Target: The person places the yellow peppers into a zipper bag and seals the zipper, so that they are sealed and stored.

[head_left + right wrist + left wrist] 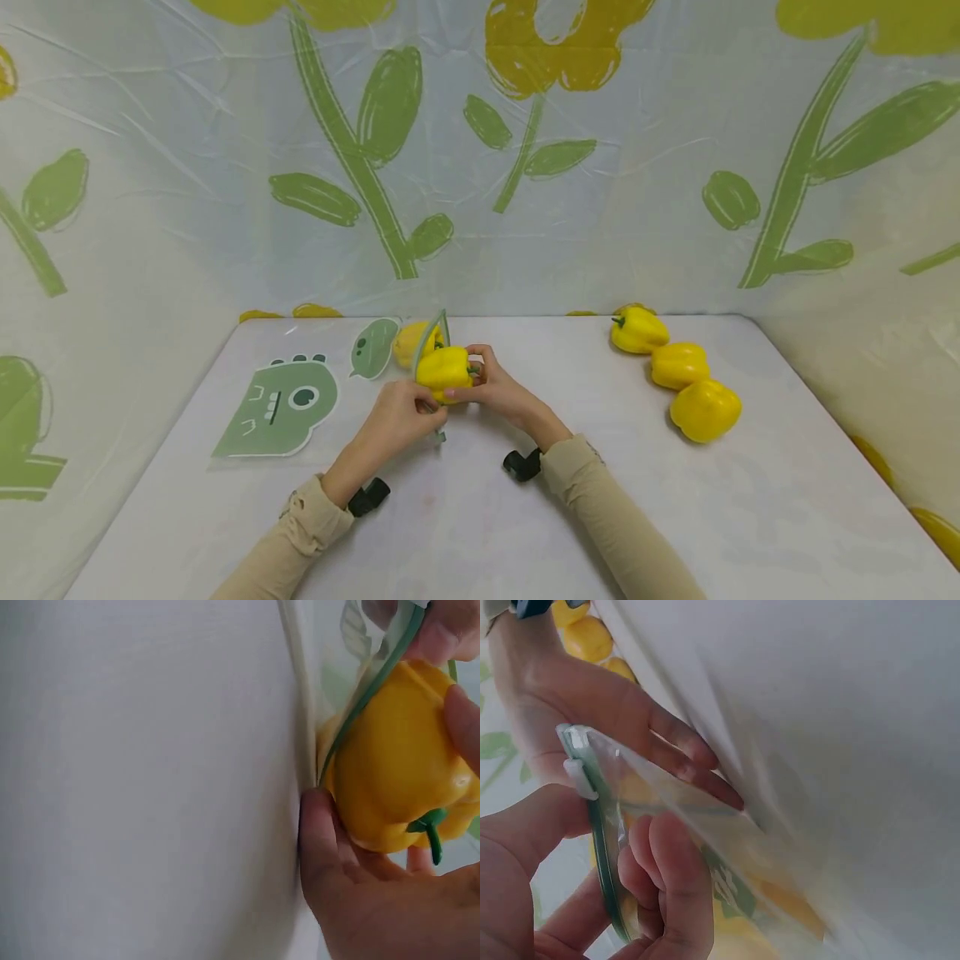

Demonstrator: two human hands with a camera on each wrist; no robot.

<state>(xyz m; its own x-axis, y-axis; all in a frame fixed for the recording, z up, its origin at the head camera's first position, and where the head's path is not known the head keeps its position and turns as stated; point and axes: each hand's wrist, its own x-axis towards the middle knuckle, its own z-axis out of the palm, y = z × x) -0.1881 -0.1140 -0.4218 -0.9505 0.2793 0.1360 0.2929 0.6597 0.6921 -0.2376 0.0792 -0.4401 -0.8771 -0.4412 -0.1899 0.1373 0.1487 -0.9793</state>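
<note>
A clear zip bag [285, 404] with green cartoon prints lies on the table, its green-edged mouth raised toward the right. My left hand [400, 417] pinches the near side of that mouth, close to the white slider [580, 778] in the left wrist view. With my right hand [510, 395] I grip a yellow bell pepper [442, 367] right at the bag's opening. Its green stem [429, 823] points back toward my right palm. Behind the rim, another yellow bell pepper [407, 343] shows inside the bag, partly hidden.
To the right on the white table [600, 517] sit three more yellow bell peppers: one at the back [639, 329], a middle one [679, 365] and a front one [706, 411]. A flower-printed sheet [637, 217] hangs behind the table's far edge.
</note>
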